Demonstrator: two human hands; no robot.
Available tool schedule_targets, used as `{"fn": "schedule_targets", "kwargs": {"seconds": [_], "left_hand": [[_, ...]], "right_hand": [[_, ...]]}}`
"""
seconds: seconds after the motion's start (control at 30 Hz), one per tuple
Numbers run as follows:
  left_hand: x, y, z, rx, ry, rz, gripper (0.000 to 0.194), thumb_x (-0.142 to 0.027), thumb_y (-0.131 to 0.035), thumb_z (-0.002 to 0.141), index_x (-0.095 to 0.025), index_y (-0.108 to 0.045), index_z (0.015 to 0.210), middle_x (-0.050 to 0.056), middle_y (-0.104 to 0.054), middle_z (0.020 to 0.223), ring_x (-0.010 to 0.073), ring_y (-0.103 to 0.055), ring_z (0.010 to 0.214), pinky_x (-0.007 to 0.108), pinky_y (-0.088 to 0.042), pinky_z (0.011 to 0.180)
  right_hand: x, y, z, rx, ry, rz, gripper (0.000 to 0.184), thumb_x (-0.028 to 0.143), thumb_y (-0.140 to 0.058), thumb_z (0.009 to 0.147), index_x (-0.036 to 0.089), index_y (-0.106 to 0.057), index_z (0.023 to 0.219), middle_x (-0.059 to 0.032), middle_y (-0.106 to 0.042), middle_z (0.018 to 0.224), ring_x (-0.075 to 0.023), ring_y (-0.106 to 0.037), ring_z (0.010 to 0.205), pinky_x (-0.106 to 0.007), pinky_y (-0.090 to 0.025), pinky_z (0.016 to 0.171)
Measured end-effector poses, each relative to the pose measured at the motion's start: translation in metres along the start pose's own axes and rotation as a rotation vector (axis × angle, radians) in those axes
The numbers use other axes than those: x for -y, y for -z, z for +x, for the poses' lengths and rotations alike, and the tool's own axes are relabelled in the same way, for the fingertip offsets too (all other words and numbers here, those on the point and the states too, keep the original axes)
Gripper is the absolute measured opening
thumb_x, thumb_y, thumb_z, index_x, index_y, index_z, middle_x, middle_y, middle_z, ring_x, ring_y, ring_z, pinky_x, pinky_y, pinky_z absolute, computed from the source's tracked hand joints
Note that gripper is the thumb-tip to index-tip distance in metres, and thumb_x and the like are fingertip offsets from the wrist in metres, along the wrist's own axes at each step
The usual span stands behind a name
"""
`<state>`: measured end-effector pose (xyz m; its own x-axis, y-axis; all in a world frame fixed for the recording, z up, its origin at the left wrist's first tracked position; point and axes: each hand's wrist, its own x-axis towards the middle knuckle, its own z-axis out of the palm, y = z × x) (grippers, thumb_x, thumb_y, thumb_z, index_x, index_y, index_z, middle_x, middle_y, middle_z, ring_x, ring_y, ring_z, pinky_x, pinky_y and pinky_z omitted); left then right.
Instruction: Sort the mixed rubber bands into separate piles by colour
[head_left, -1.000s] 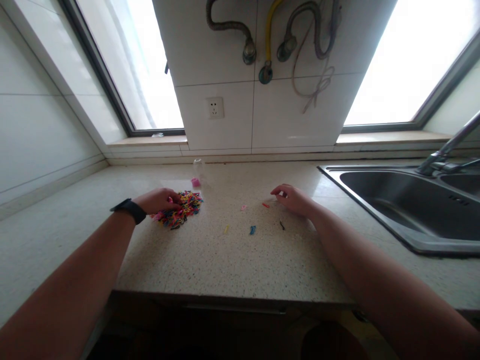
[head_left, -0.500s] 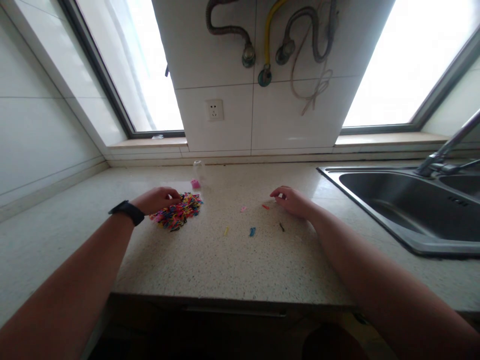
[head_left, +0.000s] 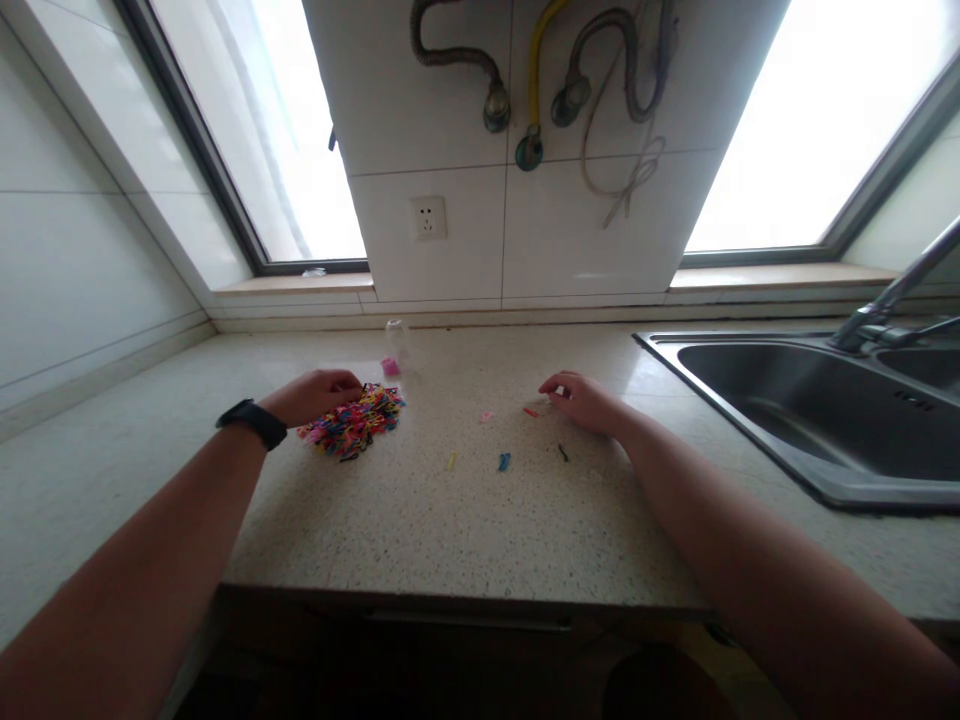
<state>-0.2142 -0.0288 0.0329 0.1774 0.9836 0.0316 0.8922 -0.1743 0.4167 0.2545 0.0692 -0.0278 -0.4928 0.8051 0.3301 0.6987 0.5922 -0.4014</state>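
My left hand (head_left: pixel 326 395), below a black wristband, rests at the upper left of a heap of small colourful bands (head_left: pixel 356 423), which look like tiny hair elastics. Its fingers are bent together at the heap, and anything between them is hidden. My right hand (head_left: pixel 581 400) lies on the counter with thumb and index finger slightly apart, nothing visible between them. Close to it is a red band (head_left: pixel 530 411). Also laid out separately are a pink band (head_left: pixel 487 416), a yellow band (head_left: pixel 451 461), blue bands (head_left: pixel 504 461) and a dark band (head_left: pixel 563 453).
Behind the heap stand a clear cup-like container (head_left: pixel 397 340) and a small pink object (head_left: pixel 390 367). A steel sink (head_left: pixel 817 490) with a tap (head_left: pixel 870 330) is set into the speckled counter (head_left: pixel 390 530) at right. A tiled wall with pipes rises behind.
Both hands stay in almost the same places, the left fingers shifting only slightly at the heap. The separate bands lie as before.
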Motion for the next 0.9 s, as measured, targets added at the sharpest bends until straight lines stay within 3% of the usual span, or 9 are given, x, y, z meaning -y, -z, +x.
{"fn": "schedule_targets", "kwargs": {"seconds": [0.23, 0.43, 0.73, 0.9], "left_hand": [[-0.014, -0.007, 0.001, -0.037, -0.015, -0.227, 0.044, -0.059, -0.059, 0.079, -0.019, -0.067, 0.096, 0.004, -0.071, 0.090, 0.0194, -0.061, 0.083, 0.030, -0.048, 0.077], [-0.053, -0.025, 0.004, -0.106, -0.100, -0.486, 0.033, -0.049, -0.062, 0.083, -0.017, -0.065, 0.091, 0.003, -0.066, 0.082, 0.0126, -0.055, 0.069, 0.025, -0.045, 0.062], [-0.130, -0.074, 0.001, -0.025, -0.141, -0.810, 0.027, -0.041, -0.064, 0.084, -0.015, -0.062, 0.092, 0.004, -0.065, 0.084, 0.0095, -0.050, 0.061, 0.021, -0.041, 0.051], [-0.156, -0.103, -0.002, 0.005, -0.108, -0.928, 0.030, -0.043, -0.063, 0.084, -0.015, -0.060, 0.094, 0.003, -0.064, 0.086, 0.0097, -0.052, 0.063, 0.021, -0.041, 0.050]], "right_hand": [[0.000, -0.001, 0.000, -0.001, 0.005, -0.008, 0.023, 0.021, -0.054, 0.084, 0.022, -0.071, 0.099, -0.0057, -0.068, 0.097, -0.0169, -0.060, 0.078, -0.029, -0.045, 0.073], [0.005, -0.002, 0.000, -0.015, 0.036, 0.020, 0.024, 0.018, -0.053, 0.084, 0.021, -0.071, 0.099, -0.0062, -0.068, 0.097, -0.0154, -0.059, 0.076, -0.026, -0.044, 0.072], [0.037, 0.003, -0.007, -0.075, 0.118, 0.113, 0.023, 0.018, -0.053, 0.085, 0.019, -0.070, 0.100, -0.0060, -0.069, 0.094, -0.0140, -0.057, 0.073, -0.026, -0.042, 0.069], [0.071, 0.004, -0.013, -0.042, 0.121, 0.273, 0.023, 0.024, -0.053, 0.088, 0.018, -0.069, 0.103, -0.0033, -0.066, 0.083, -0.0120, -0.052, 0.066, -0.025, -0.040, 0.064]]}}
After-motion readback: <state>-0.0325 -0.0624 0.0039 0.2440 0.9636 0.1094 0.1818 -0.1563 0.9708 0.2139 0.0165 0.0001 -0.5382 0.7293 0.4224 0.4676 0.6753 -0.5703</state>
